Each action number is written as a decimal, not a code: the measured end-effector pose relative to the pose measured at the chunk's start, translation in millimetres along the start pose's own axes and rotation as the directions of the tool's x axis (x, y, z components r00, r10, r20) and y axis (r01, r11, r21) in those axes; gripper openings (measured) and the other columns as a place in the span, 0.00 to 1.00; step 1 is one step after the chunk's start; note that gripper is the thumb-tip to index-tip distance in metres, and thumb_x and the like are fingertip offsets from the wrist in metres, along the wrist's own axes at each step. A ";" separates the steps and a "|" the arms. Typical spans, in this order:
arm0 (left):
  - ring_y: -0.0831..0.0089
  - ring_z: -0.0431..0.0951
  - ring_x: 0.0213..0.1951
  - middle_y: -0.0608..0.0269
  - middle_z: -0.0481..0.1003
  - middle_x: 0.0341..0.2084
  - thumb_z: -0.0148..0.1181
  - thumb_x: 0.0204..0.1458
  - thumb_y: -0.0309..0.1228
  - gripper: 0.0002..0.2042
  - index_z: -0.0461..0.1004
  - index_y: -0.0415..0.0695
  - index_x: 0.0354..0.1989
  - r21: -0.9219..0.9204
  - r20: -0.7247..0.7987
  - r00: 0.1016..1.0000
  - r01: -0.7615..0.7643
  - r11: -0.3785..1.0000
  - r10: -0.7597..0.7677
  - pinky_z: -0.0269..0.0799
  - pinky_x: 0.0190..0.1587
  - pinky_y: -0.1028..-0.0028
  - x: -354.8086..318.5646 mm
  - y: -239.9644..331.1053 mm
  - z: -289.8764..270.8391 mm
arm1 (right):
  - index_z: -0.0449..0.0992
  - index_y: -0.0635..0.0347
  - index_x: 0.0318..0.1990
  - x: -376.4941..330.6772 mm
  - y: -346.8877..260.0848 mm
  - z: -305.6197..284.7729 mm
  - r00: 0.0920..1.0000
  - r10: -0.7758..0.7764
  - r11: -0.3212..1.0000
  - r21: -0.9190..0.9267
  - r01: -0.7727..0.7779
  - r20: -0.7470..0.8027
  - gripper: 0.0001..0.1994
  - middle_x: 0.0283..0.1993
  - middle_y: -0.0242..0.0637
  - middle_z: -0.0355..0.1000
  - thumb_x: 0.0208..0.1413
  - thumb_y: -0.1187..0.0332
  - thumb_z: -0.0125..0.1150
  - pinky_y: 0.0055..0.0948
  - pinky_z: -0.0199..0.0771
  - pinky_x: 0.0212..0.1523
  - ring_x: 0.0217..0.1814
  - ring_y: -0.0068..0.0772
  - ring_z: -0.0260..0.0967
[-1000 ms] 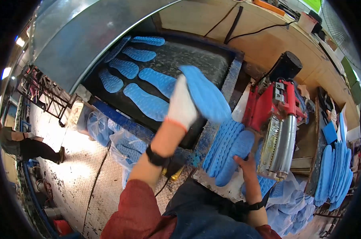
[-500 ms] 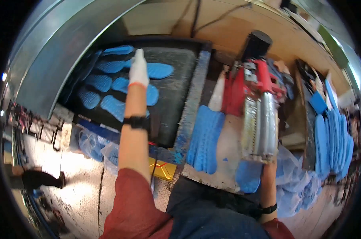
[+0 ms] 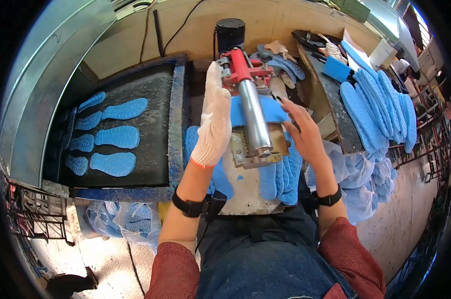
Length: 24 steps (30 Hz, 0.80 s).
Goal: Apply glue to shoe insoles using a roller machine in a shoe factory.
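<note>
My left hand (image 3: 214, 114), in a white knitted glove with an orange cuff, is held edge-on at the left of a roller machine (image 3: 255, 114) with a red frame and a metal cylinder. Its fingers stretch upward. A blue insole (image 3: 273, 109) lies crosswise in the machine, passing beneath the cylinder; its left end meets the glove. At the insole's right end is my bare right hand (image 3: 305, 130), thumb and fingers apart around that end. Below the machine, blue insoles (image 3: 287, 179) lie in a row on a pale board (image 3: 245, 192), partly hidden by it.
To the left, a conveyor belt (image 3: 156, 99) with a blue-painted frame carries several blue insoles (image 3: 117, 137). A stack of insoles (image 3: 385, 107) rests on the dark side table (image 3: 342, 124) at right. Plastic bags of blue pieces (image 3: 360, 179) stand below it.
My left hand has moved from the conveyor's insoles right to the machine. My right hand has come up from below the machine to its right side. The view has swung right.
</note>
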<state>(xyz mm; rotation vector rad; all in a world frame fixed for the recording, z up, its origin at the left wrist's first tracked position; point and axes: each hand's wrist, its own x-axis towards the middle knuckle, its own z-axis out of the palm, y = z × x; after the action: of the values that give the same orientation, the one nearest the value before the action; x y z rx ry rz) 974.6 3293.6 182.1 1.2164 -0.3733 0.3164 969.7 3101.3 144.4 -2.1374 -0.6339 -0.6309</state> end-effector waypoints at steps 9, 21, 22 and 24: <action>0.64 0.46 0.68 0.54 0.49 0.67 0.29 0.66 0.46 0.29 0.45 0.39 0.68 0.262 0.186 0.961 0.153 0.953 -0.205 0.38 0.69 0.68 -43.8 -52.9 -75.1 | 0.70 0.61 0.50 -98.4 49.0 52.6 0.941 0.308 0.934 -0.144 -0.327 -0.136 0.18 0.42 0.45 0.71 0.49 0.73 0.57 0.39 0.68 0.45 0.44 0.45 0.68; 0.71 0.70 0.51 0.63 0.70 0.51 0.34 0.64 0.50 0.27 0.64 0.42 0.59 -0.601 -0.113 0.610 0.586 0.543 -0.784 0.63 0.57 0.69 -80.3 35.0 -106.4 | 0.72 0.58 0.54 -147.2 57.9 100.6 0.858 0.362 0.837 -0.532 -0.126 0.365 0.24 0.56 0.55 0.66 0.47 0.62 0.59 0.54 0.55 0.61 0.60 0.62 0.58; 0.70 0.74 0.46 0.63 0.74 0.46 0.35 0.63 0.52 0.26 0.67 0.43 0.56 -0.697 -0.091 0.678 0.480 0.533 -0.730 0.67 0.54 0.67 -65.6 30.3 -120.7 | 0.70 0.59 0.56 -145.7 57.0 101.5 0.815 0.439 0.798 -0.581 -0.161 0.377 0.25 0.60 0.56 0.62 0.48 0.60 0.59 0.56 0.51 0.63 0.63 0.63 0.55; 0.71 0.74 0.45 0.64 0.74 0.44 0.35 0.64 0.50 0.25 0.69 0.43 0.53 -0.297 -0.316 0.839 0.356 0.886 -0.443 0.69 0.52 0.69 -31.0 6.4 -164.4 | 0.69 0.60 0.57 -136.9 50.1 98.6 0.773 0.500 0.785 -0.581 -0.215 0.390 0.26 0.64 0.55 0.58 0.51 0.58 0.57 0.59 0.45 0.64 0.66 0.63 0.50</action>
<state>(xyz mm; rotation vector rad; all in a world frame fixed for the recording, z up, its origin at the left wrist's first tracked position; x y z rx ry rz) 961.9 3450.3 124.5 0.9505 0.1837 0.1292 920.0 3122.1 -23.1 -2.8798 -0.3026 0.0543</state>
